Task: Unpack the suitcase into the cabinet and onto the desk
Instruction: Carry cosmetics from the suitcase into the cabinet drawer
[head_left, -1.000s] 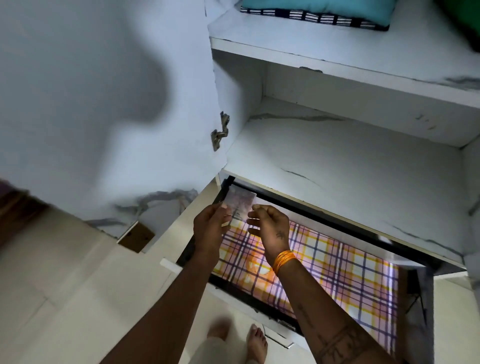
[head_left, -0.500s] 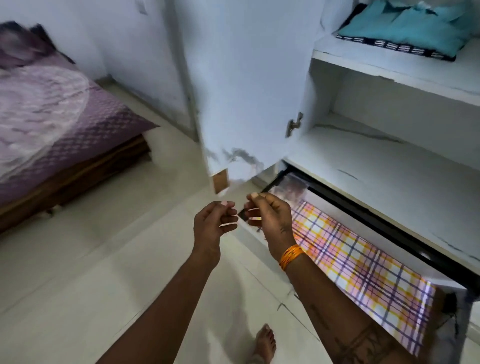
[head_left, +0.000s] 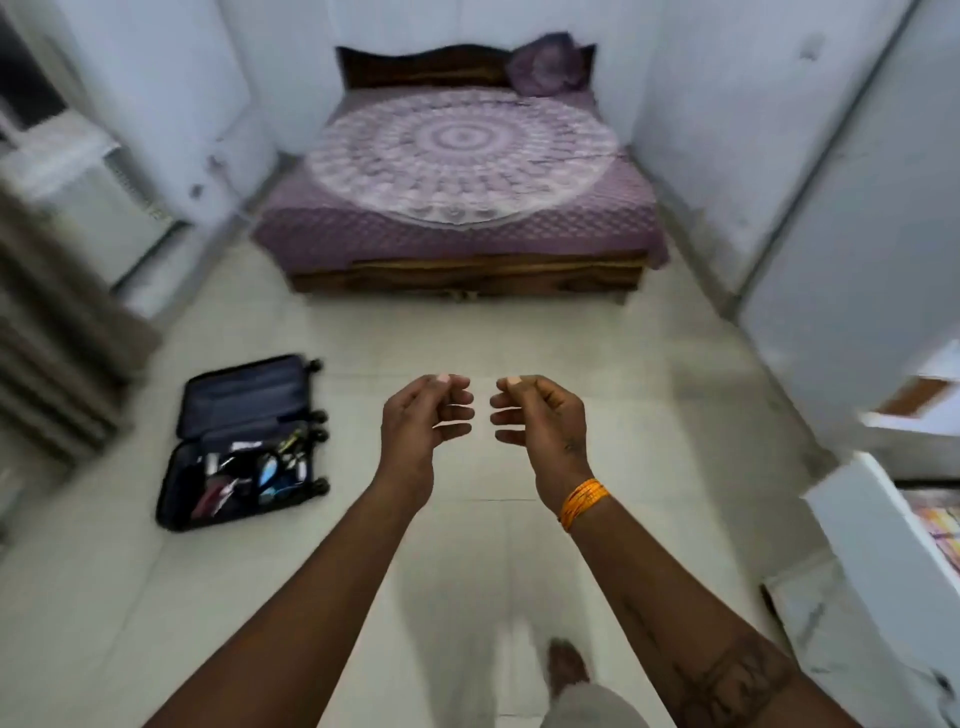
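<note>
pale tiled floor (head_left: 597, 364), glossy, with thin grout lines; picture blurred toward the edges. left hand (head_left: 421, 423) and right hand (head_left: 540, 421) raised side by side over the floor, near each other but apart, fingers loosely curled inward, holding nothing, thumbs up. orange bangles (head_left: 583, 503) on the right wrist, dark markings on the right forearm. suitcase (head_left: 244, 441) lying open flat on the floor, left of the hands and well apart from them: dark lid (head_left: 244, 395) thrown back toward the bed, lower half crowded with small mixed items, too blurred to name; wheels along its right edge. bed (head_left: 462, 187) against the far wall, wooden frame and headboard, purple cover with a large round pale pattern, purple pillow (head_left: 545, 67) at the head on the right. white walls on both sides. cabinet door (head_left: 857, 234), white, standing at the right; below it the pulled-out drawer (head_left: 883, 561) at the right edge, white front, a strip of plaid lining just visible inside. striped curtain (head_left: 47, 322) at the left edge, a white unit beyond it, unclear. bare foot (head_left: 569, 670) on the tiles at the bottom, below the right arm
</note>
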